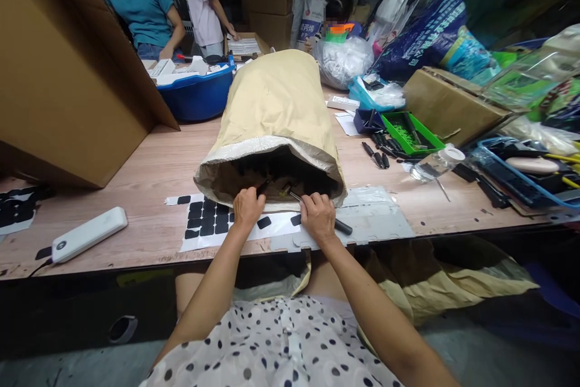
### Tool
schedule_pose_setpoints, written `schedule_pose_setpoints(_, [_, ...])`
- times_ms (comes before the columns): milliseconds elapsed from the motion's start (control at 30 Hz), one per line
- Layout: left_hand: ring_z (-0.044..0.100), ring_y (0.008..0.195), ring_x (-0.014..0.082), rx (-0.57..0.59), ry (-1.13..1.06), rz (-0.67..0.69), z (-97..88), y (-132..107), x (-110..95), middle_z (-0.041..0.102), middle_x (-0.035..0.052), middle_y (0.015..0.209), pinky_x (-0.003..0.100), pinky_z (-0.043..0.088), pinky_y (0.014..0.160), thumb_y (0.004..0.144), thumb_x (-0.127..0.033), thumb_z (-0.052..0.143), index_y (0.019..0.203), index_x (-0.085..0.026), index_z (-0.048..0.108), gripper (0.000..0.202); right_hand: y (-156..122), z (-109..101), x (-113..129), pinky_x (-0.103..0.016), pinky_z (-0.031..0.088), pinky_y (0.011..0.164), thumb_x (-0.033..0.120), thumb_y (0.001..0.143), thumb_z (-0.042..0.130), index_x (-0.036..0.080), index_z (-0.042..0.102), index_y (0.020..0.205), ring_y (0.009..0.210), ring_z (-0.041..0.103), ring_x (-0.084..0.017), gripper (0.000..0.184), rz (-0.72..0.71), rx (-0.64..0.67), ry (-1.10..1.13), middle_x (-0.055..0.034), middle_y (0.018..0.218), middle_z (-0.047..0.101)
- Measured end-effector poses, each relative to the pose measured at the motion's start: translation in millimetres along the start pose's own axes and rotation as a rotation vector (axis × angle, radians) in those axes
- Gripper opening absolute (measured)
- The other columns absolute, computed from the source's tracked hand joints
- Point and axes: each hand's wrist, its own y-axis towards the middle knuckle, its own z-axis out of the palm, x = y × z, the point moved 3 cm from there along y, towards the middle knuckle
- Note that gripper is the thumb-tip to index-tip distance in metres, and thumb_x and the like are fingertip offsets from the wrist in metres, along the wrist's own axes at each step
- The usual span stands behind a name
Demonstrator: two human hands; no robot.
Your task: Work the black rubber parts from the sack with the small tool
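A tan paper sack [274,115] lies on its side on the wooden table [149,188], its open mouth facing me with dark parts inside. My left hand [247,208] is at the mouth, fingers curled around a small dark part. Just to its right, my right hand [318,215] is closed on a thin metal rod with a black handle [343,227] that sticks out to the right. Under both hands lies a white sheet with black square pads [206,221].
A big cardboard box [67,73] stands at left, a white remote-like device [88,234] near the front edge. A blue tub [197,94], green tray [410,132], black-handled tools [377,156], plastic bottle [435,165] and bags crowd the back and right. Other people work at the far side.
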Motion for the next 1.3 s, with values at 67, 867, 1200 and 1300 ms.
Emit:
schedule_pose_setpoints(67, [0.064, 0.085, 0.0236, -0.006, -0.021, 0.089, -6.3, -17, -11, 0.065, 0.0073, 0.089, 0.034, 0.051, 0.077, 0.091, -0.03, 0.058, 0.103, -0.021, 0.071, 0.02, 0, 0, 0, -0.033, 0.026, 0.072, 0.024, 0.094, 0.053, 0.02, 0.068, 0.087, 0.082, 0.041, -0.022, 0.017, -0.005, 0.0, -0.006, -0.0068, 0.083, 0.057])
schedule_pose_setpoints(867, [0.06, 0.081, 0.0171, 0.133, -0.301, 0.166, 3.7, -44, -12, 0.061, 0.0014, 0.085, 0.029, 0.05, 0.077, 0.085, -0.027, 0.065, 0.093, -0.021, 0.072, 0.012, -37, -47, 14, -0.031, 0.052, 0.085, 0.028, 0.102, 0.038, 0.024, 0.067, 0.12, 0.093, 0.064, -0.019, 0.034, 0.121, 0.057, 0.583, -0.0066, 0.098, 0.068])
schedule_pose_setpoints(1200, [0.059, 0.08, 0.0165, 0.12, -0.316, 0.17, 10.0, -41, -7, 0.061, 0.0017, 0.084, 0.028, 0.05, 0.075, 0.085, -0.028, 0.068, 0.093, -0.023, 0.074, 0.012, -51, -48, 24, -0.026, 0.053, 0.077, 0.024, 0.101, 0.039, 0.024, 0.067, 0.123, 0.083, 0.064, -0.017, 0.035, 0.07, 0.079, 0.53, -0.0053, 0.089, 0.066])
schedule_pose_setpoints(1300, [0.059, 0.079, 0.0162, 0.118, -0.329, 0.169, 10.5, -41, -7, 0.061, 0.0015, 0.084, 0.028, 0.05, 0.075, 0.085, -0.028, 0.068, 0.093, -0.023, 0.074, 0.012, -49, -49, 24, -0.026, 0.052, 0.076, 0.024, 0.102, 0.039, 0.024, 0.068, 0.122, 0.083, 0.064, -0.017, 0.035, 0.073, 0.075, 0.521, -0.0055, 0.09, 0.066])
